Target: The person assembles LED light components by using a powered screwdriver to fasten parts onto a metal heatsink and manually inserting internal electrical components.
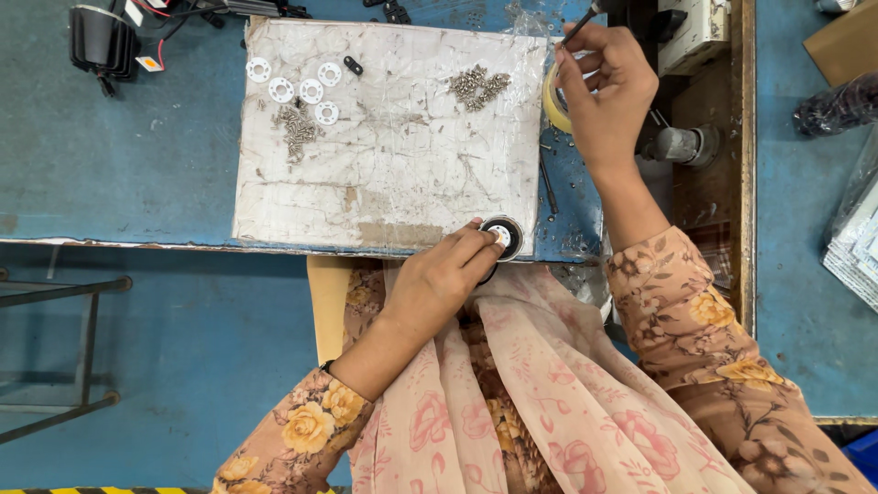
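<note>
Left hand (pixel 439 279) comes up from the lap, forearm angled toward the near edge of the blue worktop (pixel 137 165), wrist a little bent. Its fingers (pixel 477 245) are curled close around a small round black part with a white centre (pixel 504 236), holding it at the worktop edge, just by the near right corner of the worn white board (pixel 393 174).

Right hand (pixel 604 87) is stretched well forward, arm nearly straight up the frame, wrist cocked back. Its fingers (pixel 576 50) are pinched narrow on a thin dark tool (pixel 580 24), whose tip points up and to the right. The hand partly covers a roll of yellowish tape (pixel 552 99) lying off the board's right edge; cannot tell if it touches the roll.

On the board: a pile of small metal screws (pixel 477 86) near the far right, close to the right hand; another screw pile (pixel 295 128) at the far left, with several white round washers (pixel 311 90) just beside it and a small black piece (pixel 353 65) near them. Both hands are well apart. Floral sleeves, pink scarf (pixel 549 384) over the lap.
</note>
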